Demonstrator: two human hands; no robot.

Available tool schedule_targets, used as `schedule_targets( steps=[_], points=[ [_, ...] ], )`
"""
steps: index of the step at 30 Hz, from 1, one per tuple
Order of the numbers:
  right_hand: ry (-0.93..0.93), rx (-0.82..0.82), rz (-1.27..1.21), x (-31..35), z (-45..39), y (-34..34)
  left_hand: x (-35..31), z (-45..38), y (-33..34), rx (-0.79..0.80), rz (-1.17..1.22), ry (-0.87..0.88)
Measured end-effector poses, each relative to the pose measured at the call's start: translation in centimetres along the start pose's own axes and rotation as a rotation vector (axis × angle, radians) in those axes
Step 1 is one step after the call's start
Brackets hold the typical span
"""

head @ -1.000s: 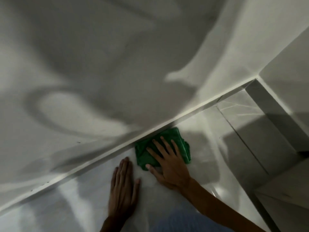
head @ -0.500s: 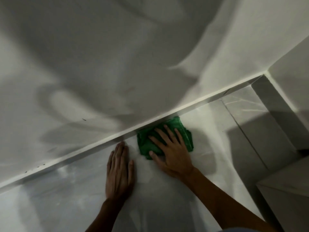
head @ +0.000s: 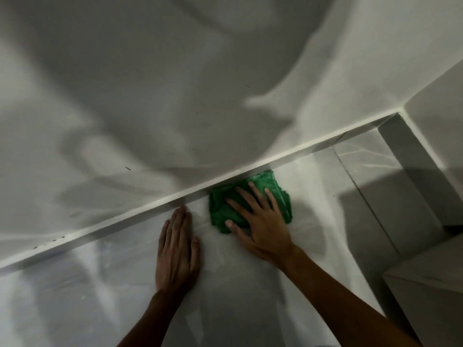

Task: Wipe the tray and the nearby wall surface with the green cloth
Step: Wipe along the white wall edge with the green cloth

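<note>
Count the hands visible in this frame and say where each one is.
2. The left hand lies flat on the pale surface below the white ledge. The right hand presses on the green cloth against that ledge. None seem hidden.

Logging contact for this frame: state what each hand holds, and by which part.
Right hand grips nothing; it presses flat on the middle of the green cloth, fingers spread. Left hand lies flat, empty, on the pale surface.

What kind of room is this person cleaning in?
Likely an indoor tiled corner, maybe a bathroom: glossy marble-look tiles, a plain white wall with a baseboard ledge, and a green cloth under the right hand.
</note>
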State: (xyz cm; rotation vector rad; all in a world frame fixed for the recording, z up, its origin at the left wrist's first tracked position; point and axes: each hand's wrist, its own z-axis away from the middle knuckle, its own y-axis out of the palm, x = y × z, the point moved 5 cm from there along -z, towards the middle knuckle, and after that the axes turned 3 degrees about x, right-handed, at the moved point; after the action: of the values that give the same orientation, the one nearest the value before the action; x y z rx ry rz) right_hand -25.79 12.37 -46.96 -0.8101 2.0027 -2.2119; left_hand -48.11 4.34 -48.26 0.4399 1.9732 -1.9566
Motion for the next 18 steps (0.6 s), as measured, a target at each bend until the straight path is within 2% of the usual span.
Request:
schedule_targets(
  steps=[2, 5, 7, 11, 14, 18],
  points=[
    [0.134, -0.002, 0.037, -2.5, 0.3, -0.9, 0.0, 0.0, -0.2, 0.013, 0.019, -0.003],
    [0.411, -0.135, 0.014, -5.5, -0.1, -2.8, -0.1, 0.1, -0.3, 0.026, 0.044, -0.015],
    [0.470, -0.156, -0.028, -5.5, -0.7, -3.1, -0.1, 0.0, -0.2, 0.018, 0.052, -0.021],
    [0.310, -0.074, -0.069, -0.5, -1.1, -1.2, -0.1, 0.0, -0.2, 0.002, 0.043, -0.005],
    [0.192, -0.091, -0.085, 3.1, -1.2, 0.4, -0.2, 0.0, -0.3, 0.001, 0.051, -0.005],
    [0.030, -0.049, 0.009, 0.3, -0.5, -0.6, -0.1, 0.0, -0.4, -0.001, 0.056, 0.000]
  ],
)
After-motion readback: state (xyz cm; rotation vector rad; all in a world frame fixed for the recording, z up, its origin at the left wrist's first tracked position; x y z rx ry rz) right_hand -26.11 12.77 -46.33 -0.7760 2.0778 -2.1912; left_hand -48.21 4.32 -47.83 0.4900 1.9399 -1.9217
